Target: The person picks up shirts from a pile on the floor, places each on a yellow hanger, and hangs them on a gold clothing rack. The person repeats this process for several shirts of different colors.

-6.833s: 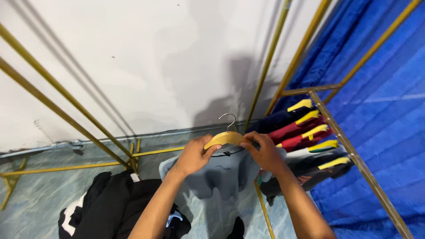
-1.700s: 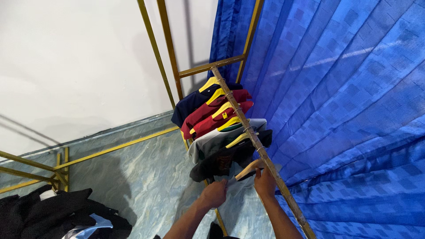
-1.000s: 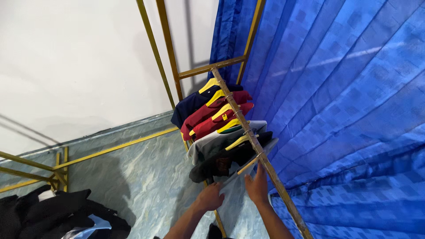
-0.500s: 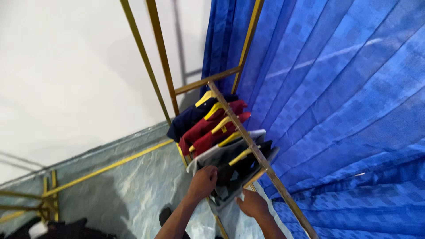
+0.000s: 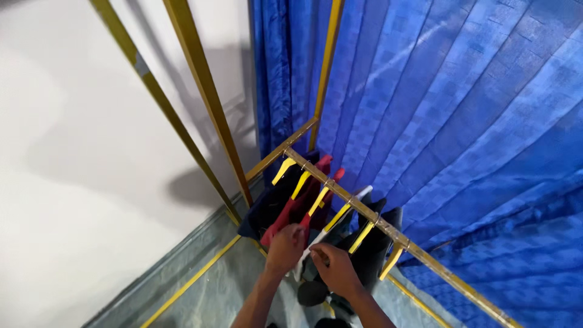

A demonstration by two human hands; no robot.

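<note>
While both your hands work among the hanging clothes, the step in hand looks like straightening a garment already on the rail (image 5: 340,193), not hanging a fresh one. Your left hand (image 5: 285,246) is curled shut on the edge of the red shirt (image 5: 290,215), pinching its cloth just below the hanger. Your right hand (image 5: 334,270) is closed too, fingers bent around the pale cloth of the white shirt (image 5: 308,252) that hangs just beside the red one; exactly how much it grips, you cannot tell, since the knuckles hide the fingertips.

Six yellow hangers (image 5: 363,237) sit on the gold rail, which slopes away down to the right in front of the blue curtain (image 5: 461,121). The dark shirts (image 5: 376,255) hang nearest your right wrist, and a navy one (image 5: 267,209) hangs at the far end by the gold posts (image 5: 206,115).

Judging from this, the next move calls for a gentle downward tug and a smoothing of the cloth, keeping the hanger hook seated on the rail. Pull evenly with both hands, or the neighbours may slide along the slope and bunch.
</note>
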